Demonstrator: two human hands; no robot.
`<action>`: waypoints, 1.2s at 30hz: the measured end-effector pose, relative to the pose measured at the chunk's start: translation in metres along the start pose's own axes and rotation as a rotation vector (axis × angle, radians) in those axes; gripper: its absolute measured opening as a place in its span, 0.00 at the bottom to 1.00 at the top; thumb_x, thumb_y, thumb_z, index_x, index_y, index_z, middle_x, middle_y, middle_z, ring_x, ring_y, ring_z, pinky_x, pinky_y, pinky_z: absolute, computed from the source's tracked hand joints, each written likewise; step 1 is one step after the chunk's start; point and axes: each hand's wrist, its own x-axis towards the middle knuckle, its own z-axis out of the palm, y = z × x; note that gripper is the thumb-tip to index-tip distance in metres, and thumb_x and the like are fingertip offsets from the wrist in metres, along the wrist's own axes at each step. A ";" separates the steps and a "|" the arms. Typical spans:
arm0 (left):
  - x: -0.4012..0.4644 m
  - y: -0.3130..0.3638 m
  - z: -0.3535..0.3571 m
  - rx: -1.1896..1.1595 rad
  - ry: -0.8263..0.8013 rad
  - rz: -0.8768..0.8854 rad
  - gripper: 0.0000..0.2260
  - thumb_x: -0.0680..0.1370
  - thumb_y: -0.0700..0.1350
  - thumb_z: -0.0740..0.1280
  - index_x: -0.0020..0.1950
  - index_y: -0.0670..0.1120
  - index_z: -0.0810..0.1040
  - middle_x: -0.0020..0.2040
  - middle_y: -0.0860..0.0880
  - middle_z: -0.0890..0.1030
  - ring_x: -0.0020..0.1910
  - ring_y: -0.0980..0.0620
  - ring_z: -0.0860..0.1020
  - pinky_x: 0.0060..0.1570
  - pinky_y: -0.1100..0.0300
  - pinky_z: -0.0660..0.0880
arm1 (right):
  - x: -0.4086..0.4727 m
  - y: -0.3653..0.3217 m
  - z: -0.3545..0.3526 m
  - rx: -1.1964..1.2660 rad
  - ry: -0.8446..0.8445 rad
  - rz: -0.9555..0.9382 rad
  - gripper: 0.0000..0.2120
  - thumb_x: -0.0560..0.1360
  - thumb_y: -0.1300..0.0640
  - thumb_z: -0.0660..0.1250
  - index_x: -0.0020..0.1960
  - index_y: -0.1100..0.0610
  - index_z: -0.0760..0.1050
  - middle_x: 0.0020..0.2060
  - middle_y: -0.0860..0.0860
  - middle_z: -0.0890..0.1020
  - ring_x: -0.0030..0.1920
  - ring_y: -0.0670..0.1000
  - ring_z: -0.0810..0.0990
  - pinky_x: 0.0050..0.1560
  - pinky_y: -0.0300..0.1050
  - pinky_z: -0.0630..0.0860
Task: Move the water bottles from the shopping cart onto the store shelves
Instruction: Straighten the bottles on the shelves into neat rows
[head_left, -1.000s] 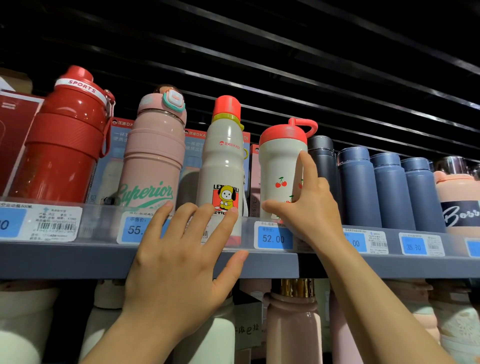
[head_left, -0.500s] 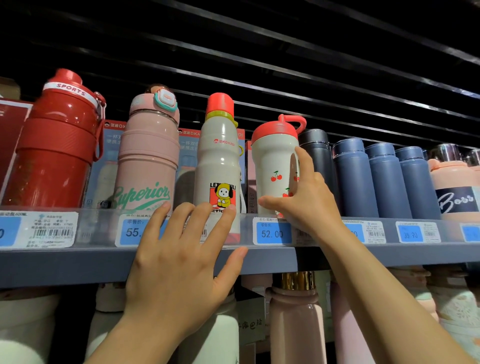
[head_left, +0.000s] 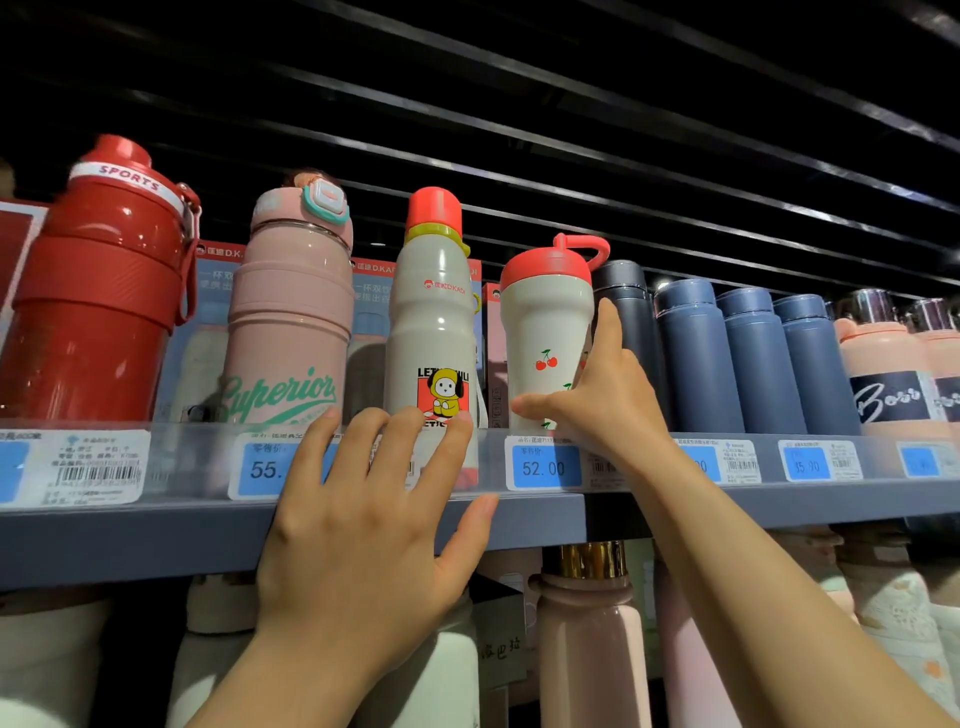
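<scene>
Clearly the right hand (head_left: 597, 410) loosely cups the cherry bottle (head_left: 545, 338); a nudge could topple it into the cartoon bottle (head_left: 434, 322), while the left hand (head_left: 363, 519) rests open-fingered on the shelf edge (head_left: 130, 540).

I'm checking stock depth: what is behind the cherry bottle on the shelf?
Behind the cherry bottle, only a pinkish boxed package's edge shows at its left; the bottle and the right hand cover anything directly behind.

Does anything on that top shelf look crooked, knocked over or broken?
Nothing stands out. The bottles on the shelf stand upright in a row. The right hand holds the cherry bottle, which is upright like its neighbours, and the left hand rests flat on the shelf's front edge.
</scene>
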 end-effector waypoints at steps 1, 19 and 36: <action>0.000 0.000 0.000 0.000 0.000 -0.003 0.25 0.81 0.58 0.51 0.65 0.46 0.79 0.56 0.42 0.80 0.54 0.39 0.78 0.61 0.39 0.69 | -0.001 -0.001 -0.001 -0.010 -0.010 0.008 0.58 0.64 0.48 0.79 0.77 0.47 0.40 0.64 0.58 0.69 0.60 0.59 0.73 0.49 0.44 0.67; 0.003 0.011 0.000 -0.015 0.046 -0.074 0.23 0.78 0.57 0.56 0.63 0.45 0.80 0.58 0.42 0.80 0.58 0.38 0.77 0.63 0.38 0.67 | 0.003 0.058 -0.051 -0.197 0.213 -0.187 0.32 0.74 0.41 0.67 0.73 0.49 0.60 0.65 0.53 0.69 0.64 0.55 0.69 0.52 0.50 0.69; 0.036 0.165 0.051 0.114 0.186 -0.138 0.21 0.78 0.54 0.57 0.63 0.47 0.81 0.58 0.45 0.81 0.61 0.40 0.78 0.61 0.43 0.68 | 0.061 0.099 -0.054 -0.070 -0.276 -0.149 0.54 0.70 0.42 0.72 0.77 0.48 0.34 0.59 0.57 0.77 0.53 0.59 0.76 0.46 0.45 0.68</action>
